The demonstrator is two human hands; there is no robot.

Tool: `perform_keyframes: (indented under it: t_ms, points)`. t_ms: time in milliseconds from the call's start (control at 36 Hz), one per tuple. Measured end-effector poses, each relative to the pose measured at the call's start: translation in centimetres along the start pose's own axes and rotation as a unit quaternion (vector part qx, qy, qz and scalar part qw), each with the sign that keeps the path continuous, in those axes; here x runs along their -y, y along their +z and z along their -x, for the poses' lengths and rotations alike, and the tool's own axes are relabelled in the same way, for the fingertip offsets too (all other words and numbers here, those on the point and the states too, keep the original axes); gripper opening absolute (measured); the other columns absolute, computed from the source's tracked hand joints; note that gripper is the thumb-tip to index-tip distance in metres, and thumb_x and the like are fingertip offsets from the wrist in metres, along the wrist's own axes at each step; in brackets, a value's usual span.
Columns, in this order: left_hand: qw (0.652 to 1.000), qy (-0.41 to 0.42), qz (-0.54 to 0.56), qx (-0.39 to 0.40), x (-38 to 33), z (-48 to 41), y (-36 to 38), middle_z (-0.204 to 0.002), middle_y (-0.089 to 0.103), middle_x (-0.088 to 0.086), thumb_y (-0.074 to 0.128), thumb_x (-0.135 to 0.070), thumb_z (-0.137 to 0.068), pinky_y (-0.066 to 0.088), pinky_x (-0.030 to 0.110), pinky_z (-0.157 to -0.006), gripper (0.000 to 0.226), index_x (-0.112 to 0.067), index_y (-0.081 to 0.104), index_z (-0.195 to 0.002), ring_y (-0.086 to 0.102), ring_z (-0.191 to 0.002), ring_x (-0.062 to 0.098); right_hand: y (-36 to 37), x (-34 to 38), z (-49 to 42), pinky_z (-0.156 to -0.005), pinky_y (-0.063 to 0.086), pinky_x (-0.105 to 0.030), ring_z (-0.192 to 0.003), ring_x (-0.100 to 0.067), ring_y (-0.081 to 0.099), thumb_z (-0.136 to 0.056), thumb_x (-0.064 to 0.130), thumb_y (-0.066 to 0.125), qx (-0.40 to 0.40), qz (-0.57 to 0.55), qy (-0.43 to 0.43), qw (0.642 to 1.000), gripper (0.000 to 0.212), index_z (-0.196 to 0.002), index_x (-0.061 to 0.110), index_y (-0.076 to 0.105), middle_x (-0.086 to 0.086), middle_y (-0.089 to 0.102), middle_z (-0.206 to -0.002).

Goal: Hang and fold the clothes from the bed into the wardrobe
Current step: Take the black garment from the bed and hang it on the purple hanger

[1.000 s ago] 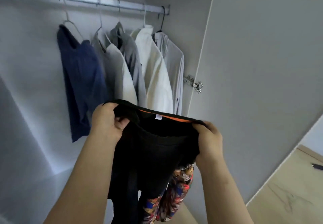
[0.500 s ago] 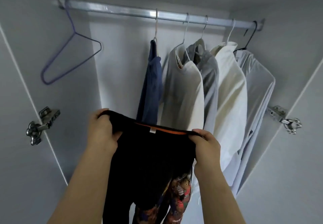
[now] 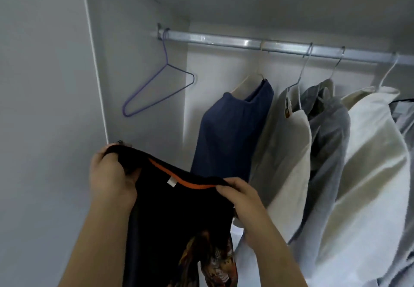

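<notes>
- My left hand [image 3: 112, 174] grips one end of the black shirt's [image 3: 179, 215] collar, with the fingers curled over the bunched cloth.
- My right hand [image 3: 242, 199] pinches the other end of the collar, thumb and fingers closed on the fabric edge.
- The black shirt hangs from both hands in front of the open wardrobe [image 3: 134, 62] and is on no hanger. Its collar is stretched in a slanting line, higher at my left hand.
- An orange band [image 3: 190, 183] runs along the inside of the neckline, with a small white label [image 3: 172, 182] just beside it. A colourful print [image 3: 212, 262] shows low on the shirt, too blurred to make out.
- Just behind my right hand a navy garment [image 3: 228, 134] hangs on a pale hanger.
- To its right hang a cream shirt [image 3: 284, 152], a grey shirt [image 3: 329, 130] and a white shirt [image 3: 376, 152], each on its own hanger and pressed close together. Another pale garment is cut off at the right edge.
- A purple wire hanger [image 3: 156, 94] hangs bare at the far left end of the rail, close to the side wall and well apart from the navy garment.
- The metal rail [image 3: 246, 42] runs across the top of the wardrobe and carries every hanger.
</notes>
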State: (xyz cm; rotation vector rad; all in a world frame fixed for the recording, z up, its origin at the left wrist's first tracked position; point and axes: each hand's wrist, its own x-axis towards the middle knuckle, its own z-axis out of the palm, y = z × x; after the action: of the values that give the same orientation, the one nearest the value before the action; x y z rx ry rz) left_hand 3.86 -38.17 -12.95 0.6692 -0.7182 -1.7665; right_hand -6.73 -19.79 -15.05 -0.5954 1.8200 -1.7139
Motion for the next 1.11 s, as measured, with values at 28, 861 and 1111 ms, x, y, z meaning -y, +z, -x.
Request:
perform_keyframes:
  t_ms: [28, 861, 1111]
  points:
    - [1.0, 0.008, 0.006, -0.003, -0.1, 0.2, 0.0, -0.054, 0.057, -0.004, 0.034, 0.002, -0.089, 0.049, 0.018, -0.044, 0.027, -0.017, 0.052, -0.081, 0.055, -0.049, 0.008, -0.1, 0.2, 0.0, -0.051, 0.044, -0.009, -0.066, -0.001, 0.061, -0.089, 0.02, 0.059, 0.048, 0.009, 0.001, 0.999, 0.008, -0.086, 0.021, 0.066, 0.007, 0.064, -0.075]
    - [0.992, 0.086, -0.078, -0.049, 0.3, -10.2, 6.1, -0.071, 0.05, 0.005, 0.039, 0.0, -0.09, 0.039, 0.027, -0.06, 0.027, -0.021, 0.052, -0.079, 0.048, -0.068, 0.023, 10.7, 5.5, -17.6, -0.054, 0.036, 0.0, -0.09, -0.005, 0.047, -0.094, 0.003, 0.047, -0.012, -0.037, -0.12, 0.992, 0.042, -0.135, 0.007, 0.046, -0.001, 0.05, -0.113]
    - [0.992, 0.093, -0.09, 0.004, -0.5, -13.0, 6.9, -0.076, 0.054, 0.007, 0.035, 0.004, -0.09, 0.039, 0.028, -0.06, 0.037, -0.014, 0.056, -0.115, 0.049, -0.066, 0.021, 17.8, 11.3, -23.2, -0.066, 0.037, -0.027, -0.077, -0.015, 0.048, -0.093, 0.021, 0.051, 0.08, 0.0, -0.073, 0.994, 0.01, -0.084, 0.02, 0.047, -0.001, 0.05, -0.09]
